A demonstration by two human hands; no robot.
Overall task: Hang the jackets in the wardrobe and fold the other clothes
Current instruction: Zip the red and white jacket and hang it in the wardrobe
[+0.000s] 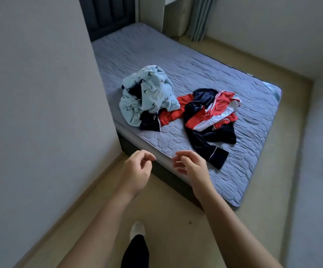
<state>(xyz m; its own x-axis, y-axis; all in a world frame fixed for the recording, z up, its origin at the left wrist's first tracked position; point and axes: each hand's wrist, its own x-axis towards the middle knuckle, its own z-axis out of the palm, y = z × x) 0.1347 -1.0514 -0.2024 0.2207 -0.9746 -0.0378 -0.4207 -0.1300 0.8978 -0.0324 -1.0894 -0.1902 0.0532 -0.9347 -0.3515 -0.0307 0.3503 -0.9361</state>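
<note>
A crumpled light blue fleece garment with small dark bird prints (149,93) lies on the grey quilted bed (234,89). Beside it sprawl a navy and red piece (166,116) and a navy, red and white jacket (211,115), one dark sleeve reaching toward the bed's near corner. My left hand (137,171) hovers over the floor just short of the bed's edge, fingers loosely curled and holding nothing. My right hand (190,166) hangs over the bed's near edge, close to the sleeve cuff, also loosely curled and empty.
A pale wall (40,93) rises close on the left beside the bed. A dark padded headboard (108,14) stands at the far end, with grey curtains (199,18) to its right. Beige floor (176,229) runs around the bed; my foot (137,229) stands on it.
</note>
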